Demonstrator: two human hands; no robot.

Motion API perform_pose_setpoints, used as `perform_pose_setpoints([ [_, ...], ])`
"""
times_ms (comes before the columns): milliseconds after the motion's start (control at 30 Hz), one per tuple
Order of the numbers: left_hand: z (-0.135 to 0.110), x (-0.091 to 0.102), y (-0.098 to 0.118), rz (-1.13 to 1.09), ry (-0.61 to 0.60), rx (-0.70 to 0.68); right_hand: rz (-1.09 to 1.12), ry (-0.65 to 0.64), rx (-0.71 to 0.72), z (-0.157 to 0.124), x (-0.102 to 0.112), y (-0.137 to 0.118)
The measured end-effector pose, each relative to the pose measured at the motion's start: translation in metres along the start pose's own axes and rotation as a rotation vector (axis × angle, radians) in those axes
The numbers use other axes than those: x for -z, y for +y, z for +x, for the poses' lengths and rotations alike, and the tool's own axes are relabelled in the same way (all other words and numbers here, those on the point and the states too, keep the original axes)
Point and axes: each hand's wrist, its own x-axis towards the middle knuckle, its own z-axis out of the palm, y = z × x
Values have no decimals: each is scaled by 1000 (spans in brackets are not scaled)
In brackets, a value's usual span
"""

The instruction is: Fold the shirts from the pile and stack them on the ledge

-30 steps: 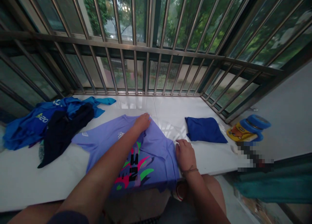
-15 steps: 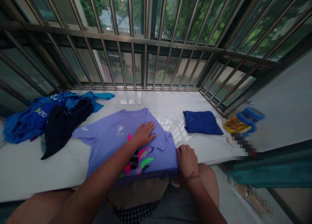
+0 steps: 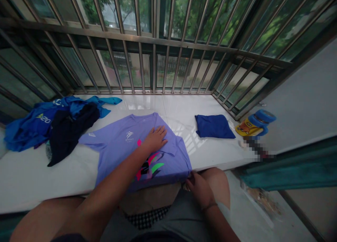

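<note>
A purple T-shirt (image 3: 113,150) with a white chest logo and a bright print is spread on the white ledge (image 3: 42,186). Its right side is folded inward, with that sleeve lying over the front, and its lower part reaches the ledge's front edge. My left hand (image 3: 157,138) rests flat on the shirt's chest, fingers stretched out. At the shirt's lower right corner, my right hand (image 3: 198,186) pinches the fabric by the edge; its fingertips are partly hidden.
A folded dark blue garment (image 3: 214,126) lies to the right. Beyond it stands a yellow and blue jug (image 3: 255,124) near the wall. Blue and black clothes (image 3: 71,129) are heaped at the left. Metal window bars (image 3: 158,42) close off the back.
My right hand has moved down along the shirt's right side to its lower corner. My left hand stays on the chest. The view has shifted slightly.
</note>
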Motion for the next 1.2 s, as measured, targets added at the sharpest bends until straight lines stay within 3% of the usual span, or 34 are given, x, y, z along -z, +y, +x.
perform_pose_setpoints([
  [100,-13,-5,15,-24,75,-35,132,26,-16,11,-9,7],
  [167,-27,-11,19,-46,73,-53,245,35,49,10,-9,9],
  [333,-49,-20,13,-57,41,-67,479,-101,236,-10,7,20],
  [400,-49,-19,10,-59,30,-65,425,-143,225,-17,13,28],
  [600,-47,-18,10,-77,30,-77,-57,-192,127,-26,22,34],
  [767,-49,-20,10,-73,59,-80,-13,-8,140,-21,35,-2],
  [900,-49,-16,17,-44,35,-83,17,282,397,-5,36,-36],
  [1033,-49,-6,23,-35,39,-75,-65,388,605,32,21,-80],
  [1133,-64,14,2,-46,197,134,-165,350,630,60,4,-124],
  [1200,-89,33,-32,-35,327,392,-215,284,647,73,-6,-153],
])
